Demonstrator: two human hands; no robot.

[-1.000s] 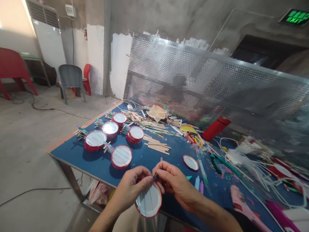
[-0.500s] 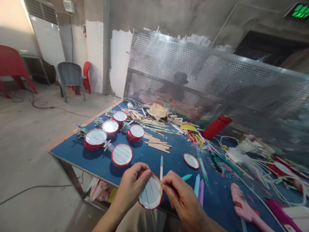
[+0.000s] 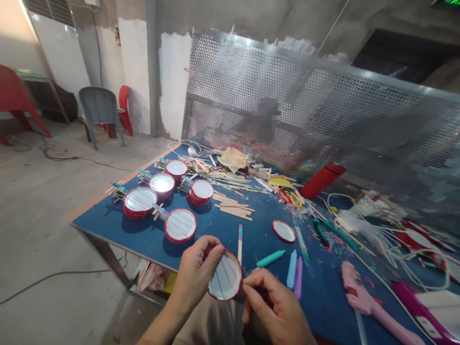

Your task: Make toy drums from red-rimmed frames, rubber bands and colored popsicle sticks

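My left hand [image 3: 200,263] grips the upper left rim of a round white disc [image 3: 228,277] with a red edge and thin dark strings across its face. The disc is tilted toward me above the table's front edge. Thumb and fingers of my right hand [image 3: 275,302] are pinched together just right of the rim; whatever they hold is too small to make out. Behind the disc lies a craft stick [image 3: 240,239] with a coloured end. Teal [image 3: 270,258], light blue [image 3: 292,269] and purple [image 3: 298,279] markers lie beyond my right hand.
Finished banjo-like toys [image 3: 180,225] stand stacked at the left. Plain craft sticks [image 3: 233,209], another red-rimmed disc [image 3: 283,231], pliers [image 3: 321,232], a pink glue gun [image 3: 362,299] and a red bottle [image 3: 322,181] lie on the blue table [image 3: 108,218]. A perforated metal panel [image 3: 230,72] stands behind.
My right hand has drawn slightly away from the disc's rim, down and to the right, still pinched. The left hand keeps its grip. The view has shifted slightly.
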